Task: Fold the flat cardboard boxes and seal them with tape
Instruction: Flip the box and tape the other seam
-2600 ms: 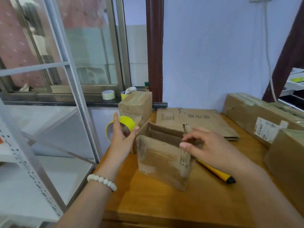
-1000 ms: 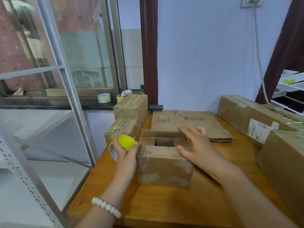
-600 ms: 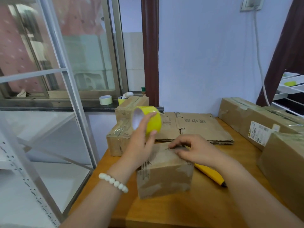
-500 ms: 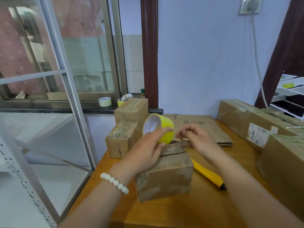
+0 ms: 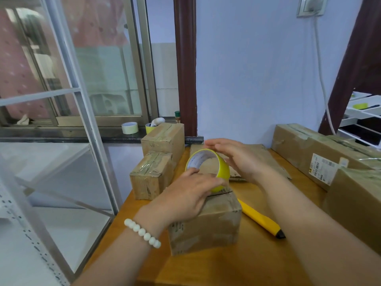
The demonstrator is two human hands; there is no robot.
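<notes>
Wooden bench (image 5: 257,261) beside a window: your left hand (image 5: 185,195) has its fingers (image 5: 210,182) clamped around a yellow tape roll (image 5: 208,168), held right over the closed top of the cardboard box (image 5: 206,221). Your right hand (image 5: 237,159) is open at the roll's far side, fingers straight, apart and blurred; contact cannot be told. Right of your fingers lies a yellow utility knife (image 5: 259,219). Beyond them sits flat cardboard (image 5: 268,159), and to their left stand two taped boxes (image 5: 152,176).

At the wrist of the left hand (image 5: 185,195) sits one bracelet (image 5: 142,233), a single strand of round white beads. The right hand (image 5: 241,159) and both forearms are bare.
</notes>
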